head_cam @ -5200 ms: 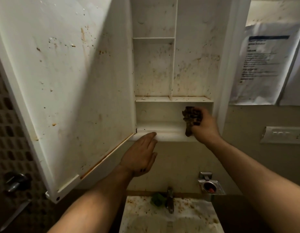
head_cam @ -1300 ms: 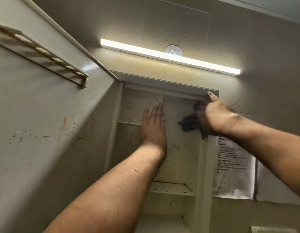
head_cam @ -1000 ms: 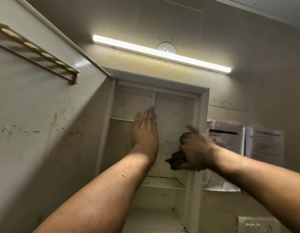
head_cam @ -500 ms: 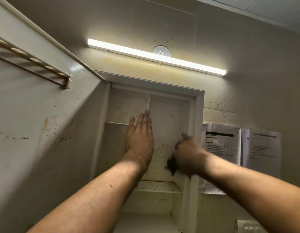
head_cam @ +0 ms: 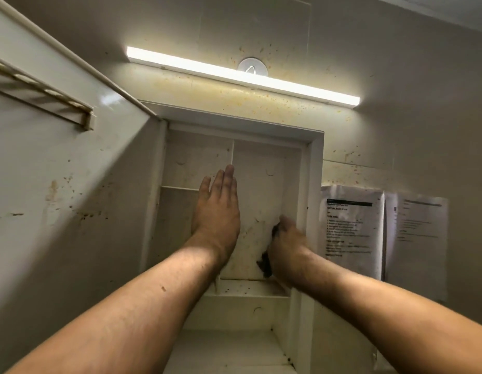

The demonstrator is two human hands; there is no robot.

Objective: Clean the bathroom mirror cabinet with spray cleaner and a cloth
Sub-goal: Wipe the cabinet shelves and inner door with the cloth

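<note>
The white mirror cabinet (head_cam: 314,168) hangs open in front of me, its stained inside split by a vertical divider and shelves. Its door (head_cam: 72,198) swings out at the left, speckled with brown spots. My left hand (head_cam: 218,209) lies flat with straight fingers against the divider in the upper compartment. My right hand (head_cam: 287,244) grips a dark, dirty cloth (head_cam: 265,261) and presses it on the back panel of the right compartment, low down near the shelf. Most of the cloth is hidden behind the hand. No spray cleaner is in view.
A lit tube light (head_cam: 242,75) runs along the wall above the cabinet. Two printed paper sheets (head_cam: 351,228) hang on the wall right of it. A small rail (head_cam: 45,101) sits high on the door's inner face. A lower shelf (head_cam: 245,290) carries brown specks.
My right hand with the cloth has swept down from the cabinet's top right corner to the lower part of the right compartment. The left hand has stayed flat on the divider.
</note>
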